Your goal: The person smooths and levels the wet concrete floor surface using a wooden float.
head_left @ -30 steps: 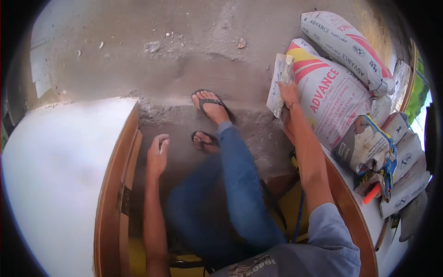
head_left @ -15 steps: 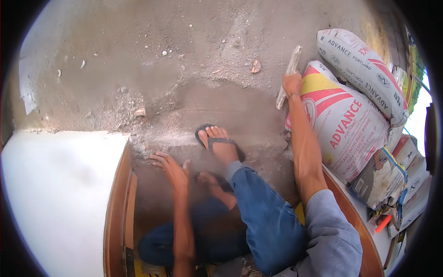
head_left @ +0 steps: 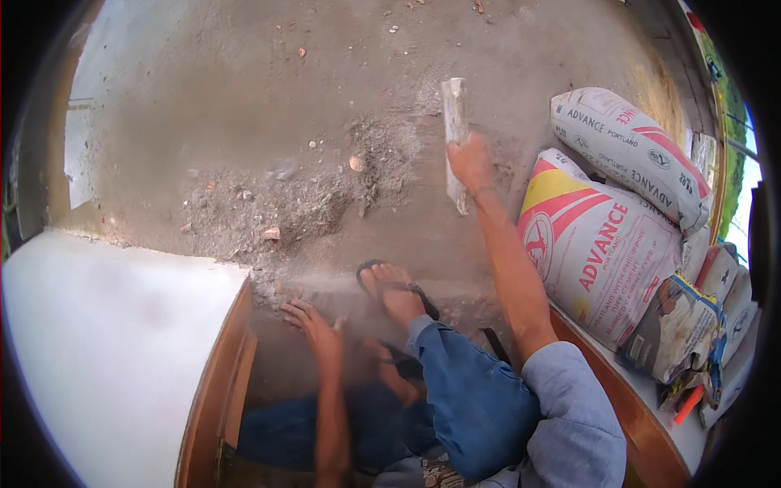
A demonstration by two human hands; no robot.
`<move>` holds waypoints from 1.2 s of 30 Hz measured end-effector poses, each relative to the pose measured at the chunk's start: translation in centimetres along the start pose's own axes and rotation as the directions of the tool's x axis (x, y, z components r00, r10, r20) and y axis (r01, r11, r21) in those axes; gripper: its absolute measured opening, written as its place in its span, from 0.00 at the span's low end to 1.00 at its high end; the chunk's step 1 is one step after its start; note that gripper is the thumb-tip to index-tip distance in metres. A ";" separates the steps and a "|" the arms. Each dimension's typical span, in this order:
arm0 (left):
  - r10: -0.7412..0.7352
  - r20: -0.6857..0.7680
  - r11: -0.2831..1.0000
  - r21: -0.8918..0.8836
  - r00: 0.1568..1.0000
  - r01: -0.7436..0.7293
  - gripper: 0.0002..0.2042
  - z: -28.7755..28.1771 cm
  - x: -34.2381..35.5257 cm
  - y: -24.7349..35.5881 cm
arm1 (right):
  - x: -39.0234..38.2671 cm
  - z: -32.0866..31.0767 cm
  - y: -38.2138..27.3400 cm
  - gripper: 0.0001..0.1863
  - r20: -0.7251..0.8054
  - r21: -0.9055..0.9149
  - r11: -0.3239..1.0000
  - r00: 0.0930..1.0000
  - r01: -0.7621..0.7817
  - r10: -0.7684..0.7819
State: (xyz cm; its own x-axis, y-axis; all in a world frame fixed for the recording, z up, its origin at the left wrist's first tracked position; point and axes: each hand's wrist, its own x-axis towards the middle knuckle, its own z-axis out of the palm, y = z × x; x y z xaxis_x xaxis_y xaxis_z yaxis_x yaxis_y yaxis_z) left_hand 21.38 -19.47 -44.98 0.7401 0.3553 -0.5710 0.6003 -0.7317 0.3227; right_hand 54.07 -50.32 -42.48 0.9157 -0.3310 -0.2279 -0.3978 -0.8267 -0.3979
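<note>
My right hand (head_left: 472, 163) is closed round the middle of a long, narrow, cement-caked plastering trowel (head_left: 455, 106); my fingers hide any handle. The tool's lower end is near the dusty concrete floor (head_left: 268, 122), right of a loose heap of grey debris (head_left: 325, 199) with stony bits in it. Lower down on the left, my left hand (head_left: 320, 329) is open, fingers stretched and thumb apart, holding nothing. It hovers by or rests on the floor's edge near the doorway; I cannot tell which.
Filled cement bags (head_left: 606, 244) are stacked on the right, with a torn dark bag (head_left: 671, 329) beside them. A white panel with a brown wooden edge (head_left: 215, 374) stands at left. My sandalled foot (head_left: 396, 293) is on the step between my hands.
My right hand has swung the trowel left, away from the cement bags. The debris heap looks larger beside it. My view has shifted a little; my left hand stays spread.
</note>
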 end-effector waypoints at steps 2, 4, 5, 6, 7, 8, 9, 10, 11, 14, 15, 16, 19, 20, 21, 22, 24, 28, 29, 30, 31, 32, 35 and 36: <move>0.015 0.005 0.999 0.031 1.000 -0.015 0.59 0.0 -0.1 0.0 | 5.1 -3.3 3.3 0.17 -0.194 -0.108 0.982 0.972 -0.153 0.130; 0.028 -0.004 0.999 0.025 1.000 -0.028 0.59 0.0 -0.1 0.0 | 10.0 -5.8 5.7 0.17 -0.186 -0.165 0.962 0.965 -0.218 0.187; 0.001 0.014 0.998 0.064 1.000 -0.002 0.59 0.0 0.0 0.0 | 11.3 -5.6 6.1 0.17 -0.197 -0.214 0.931 0.947 -0.295 0.255; -0.007 0.025 0.997 0.072 1.000 0.005 0.59 0.0 0.0 0.0 | 12.1 -4.9 6.1 0.17 -0.181 -0.206 0.955 0.967 -0.215 0.179; 0.011 0.021 0.999 0.052 1.000 -0.012 0.59 0.0 0.2 0.1 | 12.6 -3.8 5.3 0.17 -0.192 -0.199 0.962 0.970 -0.189 0.151; -0.011 0.033 0.996 0.090 0.999 0.008 0.59 0.0 0.3 0.2 | 12.3 -2.2 4.1 0.16 -0.181 -0.194 0.963 0.972 -0.187 0.152; -0.016 0.044 0.994 0.108 0.999 0.011 0.59 0.1 0.3 0.2 | 11.3 -0.3 2.6 0.15 -0.167 -0.170 0.981 0.984 -0.090 0.061; -0.020 0.056 0.994 0.108 0.998 0.014 0.59 0.1 0.4 0.3 | 10.0 1.4 0.6 0.14 -0.136 -0.149 0.989 0.990 0.016 -0.036; -0.019 0.061 0.991 0.130 0.998 0.011 0.59 0.1 0.4 0.4 | 8.5 3.0 -1.5 0.11 -0.071 -0.103 0.988 0.990 0.114 -0.122; -0.010 0.069 0.990 0.144 0.998 0.000 0.59 0.0 0.3 0.7 | 1.8 7.2 -7.3 0.10 -0.014 -0.053 0.922 0.923 0.384 -0.385; -0.006 0.064 0.990 0.144 0.998 -0.004 0.59 -0.1 0.2 0.7 | -0.1 7.7 -8.6 0.09 0.032 -0.048 0.927 0.928 0.372 -0.371; -0.001 0.056 0.990 0.144 0.998 -0.007 0.59 -0.2 0.1 0.7 | -1.9 8.1 -9.7 0.09 0.067 -0.023 0.913 0.912 0.408 -0.406; 0.006 0.036 1.000 0.031 0.999 -0.007 0.59 -0.4 0.0 0.7 | -4.9 7.7 -10.4 0.10 0.223 -0.042 0.896 0.878 0.443 -0.424; 0.001 0.057 0.998 0.061 0.998 -0.004 0.60 -0.4 -0.1 0.7 | -4.3 6.8 -9.9 0.11 0.221 -0.053 0.906 0.889 0.421 -0.400; 0.016 0.056 0.999 0.044 0.998 -0.019 0.60 -0.4 -0.1 0.6 | -3.0 5.9 -9.4 0.11 0.256 -0.041 0.902 0.877 0.431 -0.407; 0.025 0.050 0.999 0.022 0.998 -0.027 0.61 -0.3 -0.2 0.6 | -0.4 4.3 -8.5 0.11 0.154 0.001 0.919 0.908 0.395 -0.390; -0.004 0.035 0.998 0.064 0.999 0.001 0.60 -0.2 -0.2 0.8 | 6.1 1.2 -6.8 0.11 -0.004 -0.060 0.962 0.964 0.266 -0.267; -0.016 0.018 0.999 0.051 1.000 0.015 0.58 0.0 -0.1 1.3 | 15.7 -1.2 -6.0 0.11 -0.148 -0.252 0.968 0.988 -0.006 -0.032; -0.018 0.024 0.998 0.056 1.000 0.017 0.58 0.0 -0.1 1.5 | 16.4 -0.5 -6.6 0.11 -0.138 -0.261 0.963 0.985 0.061 -0.100; -0.026 0.041 0.998 0.053 0.999 0.024 0.58 -0.1 -0.1 1.6 | 16.4 0.6 -7.8 0.12 -0.131 -0.279 0.956 0.983 0.088 -0.128; -0.033 0.055 0.999 0.043 0.998 0.031 0.58 -0.2 -0.1 1.7 | 15.4 2.1 -8.9 0.12 -0.109 -0.301 0.946 0.981 0.118 -0.158; -0.043 0.081 0.998 0.052 0.996 0.039 0.58 -0.2 -0.1 1.8 | 14.5 3.2 -10.4 0.12 -0.029 -0.255 0.950 0.981 0.178 -0.191; -0.031 0.096 0.997 0.078 0.995 0.023 0.58 -0.3 0.0 2.0 | 9.4 8.0 -14.7 0.10 0.091 -0.208 0.812 0.838 0.545 -0.539; -0.021 0.083 0.993 0.114 0.996 0.011 0.59 -0.2 0.1 2.1 | 6.9 9.4 -15.4 0.09 0.061 -0.194 0.773 0.794 0.604 -0.605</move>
State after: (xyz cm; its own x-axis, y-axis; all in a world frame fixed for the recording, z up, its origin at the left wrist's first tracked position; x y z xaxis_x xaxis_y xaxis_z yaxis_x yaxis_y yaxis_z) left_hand 22.77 -20.88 -44.16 0.6999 0.3208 -0.6382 0.5701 -0.7891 0.2286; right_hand 66.01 -35.64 -46.27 0.9643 0.2648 0.0058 0.2563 -0.9272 -0.2730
